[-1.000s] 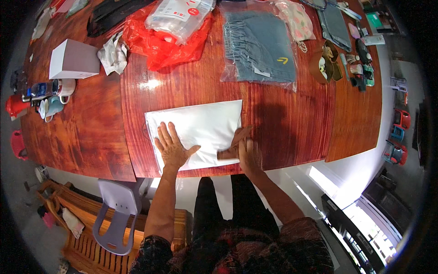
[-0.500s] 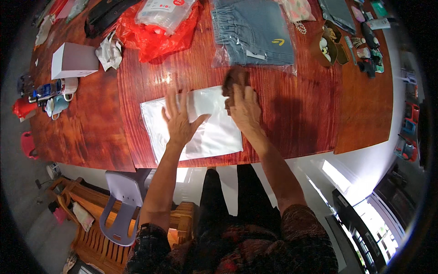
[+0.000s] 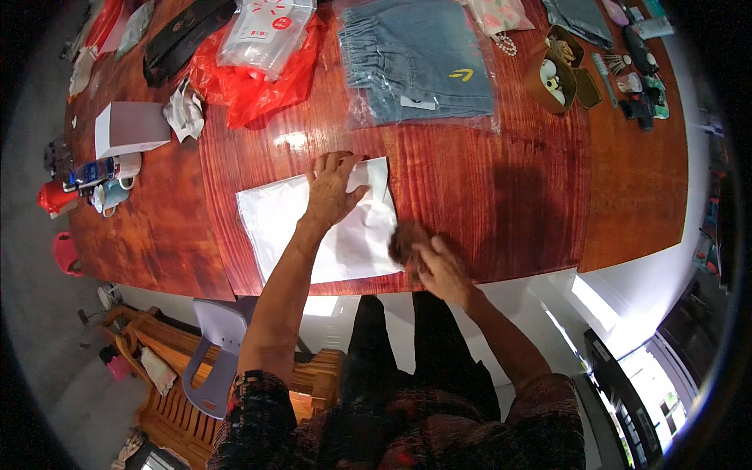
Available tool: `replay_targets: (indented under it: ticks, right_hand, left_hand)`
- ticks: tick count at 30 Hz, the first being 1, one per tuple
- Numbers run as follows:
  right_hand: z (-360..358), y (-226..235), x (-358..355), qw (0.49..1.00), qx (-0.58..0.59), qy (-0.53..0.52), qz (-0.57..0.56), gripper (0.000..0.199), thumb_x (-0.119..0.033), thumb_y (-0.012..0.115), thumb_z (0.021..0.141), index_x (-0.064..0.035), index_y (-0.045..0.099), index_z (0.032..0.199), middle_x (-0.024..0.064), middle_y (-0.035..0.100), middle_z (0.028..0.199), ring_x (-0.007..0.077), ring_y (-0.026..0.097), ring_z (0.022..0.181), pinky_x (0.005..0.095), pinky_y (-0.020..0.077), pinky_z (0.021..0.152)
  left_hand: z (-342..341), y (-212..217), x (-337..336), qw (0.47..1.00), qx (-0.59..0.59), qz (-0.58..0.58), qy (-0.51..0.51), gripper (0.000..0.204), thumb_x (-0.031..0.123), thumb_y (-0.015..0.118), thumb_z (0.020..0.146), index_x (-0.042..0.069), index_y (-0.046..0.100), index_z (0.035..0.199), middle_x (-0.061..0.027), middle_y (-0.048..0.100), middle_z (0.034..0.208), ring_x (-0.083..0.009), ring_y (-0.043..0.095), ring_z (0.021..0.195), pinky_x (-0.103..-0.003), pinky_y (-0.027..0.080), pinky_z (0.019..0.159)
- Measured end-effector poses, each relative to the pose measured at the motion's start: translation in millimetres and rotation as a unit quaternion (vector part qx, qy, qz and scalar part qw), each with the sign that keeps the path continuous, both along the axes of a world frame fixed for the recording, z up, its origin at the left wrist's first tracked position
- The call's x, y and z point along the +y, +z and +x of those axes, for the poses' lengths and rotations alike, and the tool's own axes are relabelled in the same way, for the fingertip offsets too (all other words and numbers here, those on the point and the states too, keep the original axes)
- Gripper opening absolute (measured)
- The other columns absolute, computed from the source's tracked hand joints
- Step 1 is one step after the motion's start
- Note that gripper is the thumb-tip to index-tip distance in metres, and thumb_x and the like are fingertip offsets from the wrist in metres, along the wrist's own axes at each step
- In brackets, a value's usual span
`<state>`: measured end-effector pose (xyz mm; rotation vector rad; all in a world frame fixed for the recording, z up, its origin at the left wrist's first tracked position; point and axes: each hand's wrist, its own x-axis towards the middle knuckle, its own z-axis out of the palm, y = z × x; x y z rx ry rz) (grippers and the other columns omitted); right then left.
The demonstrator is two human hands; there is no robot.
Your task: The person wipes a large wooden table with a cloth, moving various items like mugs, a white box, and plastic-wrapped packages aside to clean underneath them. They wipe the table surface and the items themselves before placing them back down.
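In the head view, a glossy red-brown wooden bench (image 3: 540, 219) fills the upper half, its near edge curving over a pale floor (image 3: 529, 301). A white flat packet (image 3: 356, 239) lies near that edge. Taking the packet as the clock's centre, a red plastic bag (image 3: 274, 98) sits towards twelve, bagged denim (image 3: 423, 63) at one, an open brown holder (image 3: 552, 82) at two and a white box (image 3: 129, 129) at ten. Off the bench, a grey chair (image 3: 219, 321) and a slatted wooden seat (image 3: 184, 415) stand at seven; a black-framed panel (image 3: 623, 395) is at four.

The left hand (image 3: 333, 188) rests on the packet's twelve o'clock side, fingers loosely bent and slightly parted, thumb held away, pressing rather than gripping. The right hand (image 3: 445, 270), blurred, has its fingers curled around a bunched brown cloth (image 3: 406, 241) at the packet's three-to-four o'clock edge.
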<state>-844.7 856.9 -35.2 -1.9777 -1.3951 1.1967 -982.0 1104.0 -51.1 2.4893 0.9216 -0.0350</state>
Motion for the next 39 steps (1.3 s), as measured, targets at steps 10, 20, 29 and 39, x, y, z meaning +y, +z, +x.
replay_targets:
  ticks: [10, 20, 29, 39]
  right_hand:
    - [4.0, -36.1, 131.5, 0.98, -0.008, -0.184, 0.08, 0.04, -0.019, 0.068, 0.075, -0.0016, 0.054, 0.108, 0.0183, 0.047, 0.1, 0.036, 0.051, 0.094, 0.0451, 0.0444, 0.079]
    - [-7.4, -31.6, 94.9, 0.987, 0.066, -0.119, 0.09, 0.033, -0.031, 0.069, 0.081, -0.0009, 0.057, 0.089, 0.017, 0.048, 0.098, 0.0328, 0.053, 0.089, 0.0444, 0.0438, 0.077]
    - [-52.9, -36.9, -19.7, 0.995, -0.071, 0.009, 0.072, 0.042, -0.033, 0.065, 0.083, -0.0024, 0.059, 0.112, 0.0182, 0.051, 0.102, 0.0338, 0.055, 0.099, 0.0427, 0.0474, 0.084]
    - [-60.5, 94.1, 58.5, 0.993, -0.013, -0.076, 0.092, 0.053, -0.033, 0.072, 0.071, 0.0012, 0.057, 0.108, 0.0163, 0.048, 0.1, 0.034, 0.055, 0.095, 0.0436, 0.046, 0.078]
  left_hand:
    - [35.6, -17.1, 20.0, 0.982, 0.068, -0.175, -0.026, 0.033, 0.017, 0.077, 0.069, 0.011, 0.069, 0.1, -0.0077, 0.065, 0.098, -0.0278, 0.057, 0.099, -0.039, 0.046, 0.084]
    - [21.0, 37.5, 23.2, 0.901, -0.04, -0.431, 0.027, 0.019, 0.005, 0.079, 0.071, 0.004, 0.067, 0.086, -0.001, 0.067, 0.084, -0.0107, 0.06, 0.079, -0.029, 0.051, 0.073]
    - [-13.6, 86.1, 17.8, 0.906, -0.043, -0.42, 0.035, 0.021, 0.011, 0.081, 0.072, 0.007, 0.065, 0.086, 0.0032, 0.062, 0.082, -0.0071, 0.054, 0.079, -0.025, 0.046, 0.073]
    - [-48.3, 143.0, -21.3, 0.872, -0.154, -0.462, -0.041, 0.017, -0.005, 0.072, 0.075, 0.004, 0.065, 0.088, -0.0013, 0.064, 0.089, -0.0101, 0.058, 0.085, -0.023, 0.05, 0.075]
